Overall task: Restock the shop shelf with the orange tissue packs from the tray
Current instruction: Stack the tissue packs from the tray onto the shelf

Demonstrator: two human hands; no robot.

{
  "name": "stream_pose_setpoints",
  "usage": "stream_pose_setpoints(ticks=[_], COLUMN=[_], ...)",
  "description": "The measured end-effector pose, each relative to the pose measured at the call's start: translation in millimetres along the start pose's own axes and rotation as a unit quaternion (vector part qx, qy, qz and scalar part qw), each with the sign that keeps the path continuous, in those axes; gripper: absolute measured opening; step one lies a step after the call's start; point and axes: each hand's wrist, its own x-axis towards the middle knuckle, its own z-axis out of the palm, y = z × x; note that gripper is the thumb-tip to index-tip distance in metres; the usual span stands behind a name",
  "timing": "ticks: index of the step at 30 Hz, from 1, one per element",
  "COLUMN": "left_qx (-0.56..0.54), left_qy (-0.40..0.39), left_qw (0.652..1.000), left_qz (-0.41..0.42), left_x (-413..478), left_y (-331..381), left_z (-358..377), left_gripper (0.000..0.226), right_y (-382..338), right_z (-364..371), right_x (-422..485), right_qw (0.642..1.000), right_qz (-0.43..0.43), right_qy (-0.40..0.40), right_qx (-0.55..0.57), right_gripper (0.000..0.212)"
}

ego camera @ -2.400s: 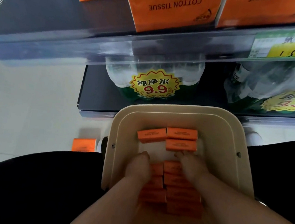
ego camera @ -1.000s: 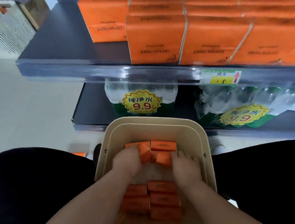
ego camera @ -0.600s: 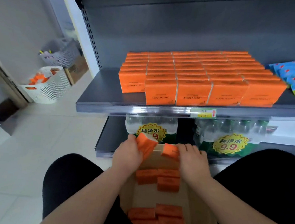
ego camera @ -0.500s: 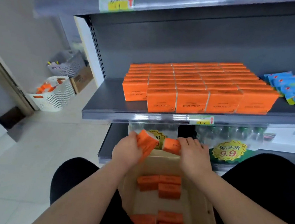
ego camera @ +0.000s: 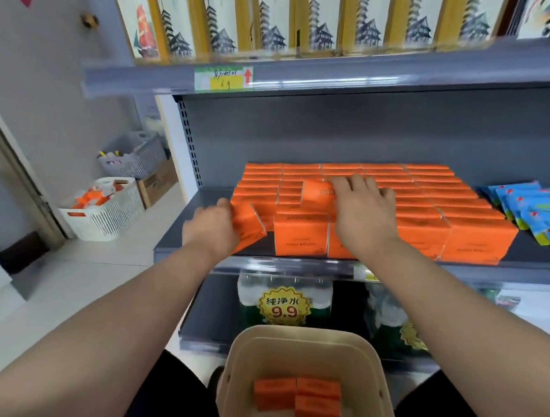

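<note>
Left hand, right hand hold packs at shelf.

Glossy film-wrapped tissue packs; matt grey metal shelf; smooth beige plastic tray.

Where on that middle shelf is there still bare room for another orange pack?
Bare shelf shows at its left end, beside the orange rows, where the left hand holds a pack. A dark strip lies between the rows and the blue packets. The middle is packed tight.
</note>
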Motion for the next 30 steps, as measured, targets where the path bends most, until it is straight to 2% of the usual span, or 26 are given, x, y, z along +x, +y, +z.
stream_pose_setpoints(ticks=[8,11,13,15,22,27,30], left_qx=[0.079,0.076,0.051,0.013,-0.119,-0.159,-0.178], left_qy=[-0.042,-0.045,-0.045,-0.042,-0.016,0.040,0.046], left_qw=[0.996,0.996,0.998,0.999,0.992,0.986,0.982], left_qz=[0.003,0.011,0.004,-0.001,0.044,-0.011,-0.041], left_x=[43.0,59.5,70.4,79.6,78.6,66.7,57.3], left_y=[4.1,6.3,9.3,12.5,8.3,-27.4,-53.8], left_z=[23.1,34.3,40.9,47.7,64.8,51.6,40.5], left_gripper=[0.037,0.041,0.044,0.047,0.060,0.057,0.069], right_y=[8.8,14.4,17.4,20.0,5.4,-49.6,-91.0], right_z=[35.8,44.6,48.0,49.0,41.9,36.5,39.4], right_x=[37.7,40.3,38.8,37.1,44.0,60.4,67.0], right_qw=[0.995,0.996,0.996,0.996,0.997,0.994,0.984], right_qz=[-0.028,-0.032,-0.039,-0.043,-0.048,-0.088,-0.122], right_qy=[-0.094,-0.086,-0.077,-0.074,-0.051,-0.008,-0.024], right_qx=[-0.001,0.006,0.003,-0.002,0.011,0.071,0.126], right_gripper=[0.076,0.071,0.066,0.071,0.071,0.066,0.059])
